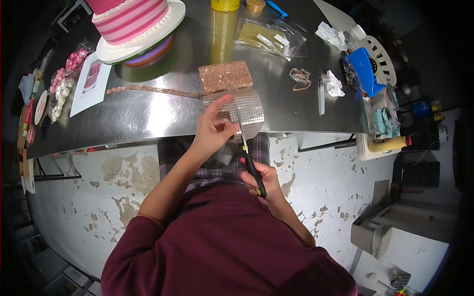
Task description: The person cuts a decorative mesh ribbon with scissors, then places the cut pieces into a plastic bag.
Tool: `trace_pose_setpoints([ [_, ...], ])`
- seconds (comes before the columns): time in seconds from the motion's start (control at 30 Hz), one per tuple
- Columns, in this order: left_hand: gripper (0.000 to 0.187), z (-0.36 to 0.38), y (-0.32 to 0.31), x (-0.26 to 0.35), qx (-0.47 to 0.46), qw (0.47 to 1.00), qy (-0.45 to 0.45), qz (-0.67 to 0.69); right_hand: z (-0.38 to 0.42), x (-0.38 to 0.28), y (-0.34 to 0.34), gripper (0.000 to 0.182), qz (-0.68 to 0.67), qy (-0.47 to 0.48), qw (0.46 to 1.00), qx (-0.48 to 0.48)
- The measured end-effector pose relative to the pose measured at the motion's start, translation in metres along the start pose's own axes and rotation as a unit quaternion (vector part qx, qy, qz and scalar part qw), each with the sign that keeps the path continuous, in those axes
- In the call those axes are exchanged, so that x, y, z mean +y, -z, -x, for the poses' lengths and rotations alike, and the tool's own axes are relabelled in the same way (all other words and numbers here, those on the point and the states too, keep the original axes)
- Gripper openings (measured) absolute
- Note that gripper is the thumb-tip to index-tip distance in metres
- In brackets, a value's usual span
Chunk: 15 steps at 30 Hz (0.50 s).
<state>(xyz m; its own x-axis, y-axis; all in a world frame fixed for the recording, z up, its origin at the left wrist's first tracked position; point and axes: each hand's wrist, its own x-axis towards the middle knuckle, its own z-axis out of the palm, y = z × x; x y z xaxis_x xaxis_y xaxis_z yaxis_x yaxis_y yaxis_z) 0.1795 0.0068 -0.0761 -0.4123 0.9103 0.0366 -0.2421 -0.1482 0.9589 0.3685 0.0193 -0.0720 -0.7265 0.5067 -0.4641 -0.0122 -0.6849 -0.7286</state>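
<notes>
A stainless-steel table (153,111) stretches across my remote head-camera view, its near edge just beyond the worker's lap. At far left, a pink-striped tiered cake (131,22) sits on a white cake board (177,16) above a turntable (150,52), a perch that I judge gives access to every side. Just nearer lies a printed sheet (89,86) picturing a pink cake, face up, likely so it can be consulted at a glance.

Silver rhinestone mesh (253,111) lies at the table's near edge, center, within easy reach of both hands. A folded bundle of rose-gold rhinestone mesh (224,76) rests just beyond, apparently parked there to leave room for the work. The left hand (211,134) grips the silver mesh between thumb and curled fingers, index finger extended over it, seemingly to steady it beside the blades. The right hand (266,181) clasps the black handles of the scissors (254,172), blades pointing far along the mesh; whether they bite into it, I cannot tell. Narrowest of all, a rose-gold rhinestone strip (158,91) trails left, clear of the blades.
</notes>
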Motion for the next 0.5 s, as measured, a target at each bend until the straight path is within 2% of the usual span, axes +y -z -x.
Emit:
trace_pose_setpoints([
  [0.2,0.068,0.0038,-0.0029,0.0008,-0.013,1.000,0.017,0.001,-0.0072,0.0003,-0.0001,0.037,0.002,0.013,1.000,-0.002],
  [0.5,0.070,0.0037,-0.0025,0.0007,-0.004,1.000,-0.016,-0.004,-0.0068,-0.0013,-0.0051,0.030,0.027,0.014,1.000,0.006],
])
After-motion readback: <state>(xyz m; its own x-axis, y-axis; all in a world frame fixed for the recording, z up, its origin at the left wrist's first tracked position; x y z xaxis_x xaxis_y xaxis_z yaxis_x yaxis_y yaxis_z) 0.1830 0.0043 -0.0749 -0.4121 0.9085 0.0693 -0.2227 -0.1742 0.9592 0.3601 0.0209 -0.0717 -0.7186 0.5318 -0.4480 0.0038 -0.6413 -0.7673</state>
